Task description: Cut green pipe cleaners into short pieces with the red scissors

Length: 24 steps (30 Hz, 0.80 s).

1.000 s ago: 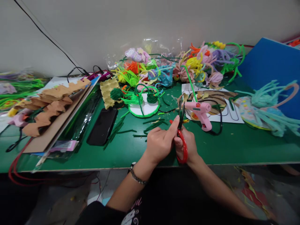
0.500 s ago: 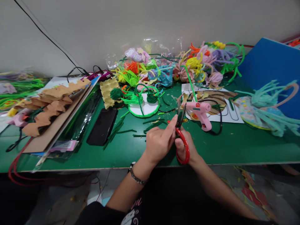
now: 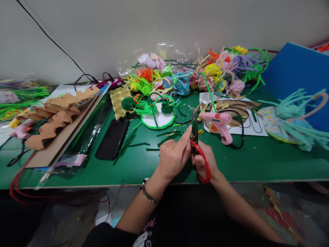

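Red-handled scissors stand above the near part of the green table, right of the middle, their dark blades pointing toward the far side and slightly parted. The right hand is curled around the red handle, its thumb at the inside of the loop. Just beside it, the left hand is bent into a loose fist, its index finger stretched out to the blades; whether its fingertips pinch anything there, I cannot tell. A dark bracelet circles the left wrist.

To the right of the blades, a pink glue gun lies near a white sheet with black outlines, a bright green stick rising at its far side. Farther right, a turquoise fuzzy piece lies in front of a blue board.

Left of the hands, cut dark green stems are scattered beside a black phone. Beyond them sits a white disc with a green fuzzy edge and green pompoms, next to a yellowish egg-carton piece. At the far side, colourful fuzzy shapes are heaped against the wall, partly under clear plastic. On the left, brown carton strips rest on cardboard.
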{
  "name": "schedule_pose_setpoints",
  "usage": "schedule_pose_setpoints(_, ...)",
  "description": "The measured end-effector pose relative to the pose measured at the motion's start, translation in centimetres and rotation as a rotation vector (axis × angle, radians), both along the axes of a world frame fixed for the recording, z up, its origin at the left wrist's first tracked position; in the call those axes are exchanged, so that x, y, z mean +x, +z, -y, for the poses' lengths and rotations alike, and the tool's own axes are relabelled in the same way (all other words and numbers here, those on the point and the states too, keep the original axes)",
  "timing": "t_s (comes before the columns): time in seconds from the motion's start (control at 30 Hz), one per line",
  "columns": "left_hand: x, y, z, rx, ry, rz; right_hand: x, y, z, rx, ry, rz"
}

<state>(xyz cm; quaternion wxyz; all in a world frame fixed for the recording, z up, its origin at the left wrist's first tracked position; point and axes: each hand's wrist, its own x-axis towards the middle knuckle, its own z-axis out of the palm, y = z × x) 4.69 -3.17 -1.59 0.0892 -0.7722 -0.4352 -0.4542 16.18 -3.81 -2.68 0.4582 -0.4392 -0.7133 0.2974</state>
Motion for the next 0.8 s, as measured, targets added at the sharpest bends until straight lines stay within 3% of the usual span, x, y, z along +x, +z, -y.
schedule_pose_setpoints(0.23,-0.16,-0.09,0.06,-0.058,-0.025,0.052,-0.14,0.83,0.30,-0.119,0.003,-0.057)
schedule_pose_setpoints(0.53,-0.22,-0.09,-0.01,-0.055,-0.034,0.019,0.44,0.56,-0.17,0.014,0.053,0.041)
schedule_pose_setpoints(0.8,-0.23,-0.26,0.00,-0.114,-0.079,0.054,0.37,0.76,0.13,-0.119,0.008,-0.023)
